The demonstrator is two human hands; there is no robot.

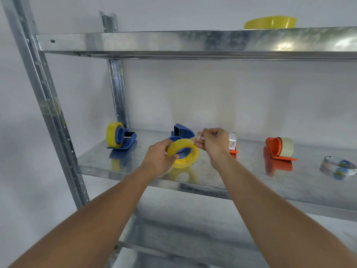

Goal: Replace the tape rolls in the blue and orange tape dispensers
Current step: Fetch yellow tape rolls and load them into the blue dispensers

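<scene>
Our two bare forearms reach up from the bottom of the view toward the middle shelf [135, 171] of a galvanised metal rack. Our left hand [157, 158] curls its fingers and thumb round the near edge of a yellow tape roll [185, 153], holding it tilted just above the shelf, and we can see its yellow reflection in the metal below. Our right hand [213, 143] pinches the loose clear end of the tape [200, 137] between thumb and fingertips, just beside the top of the roll. Directly behind the roll sits an open blue dispenser [182, 131], partly hidden by it, so we cannot tell whether they touch. Farther left on the same shelf stands a second blue dispenser [126, 139] with a yellow roll [112, 134] mounted on its hub. Behind our right hand an orange dispenser [233, 151] peeks out, carrying a white roll [232, 141] with printed lettering too small to read. To the right stands another orange dispenser [274, 149] loaded with a pale roll [287, 146], and near the right edge a clear roll [337, 167] lies flat on the shelf. On the upper shelf [173, 42] a wide yellow roll [270, 22] lies flat, near the right side.
</scene>
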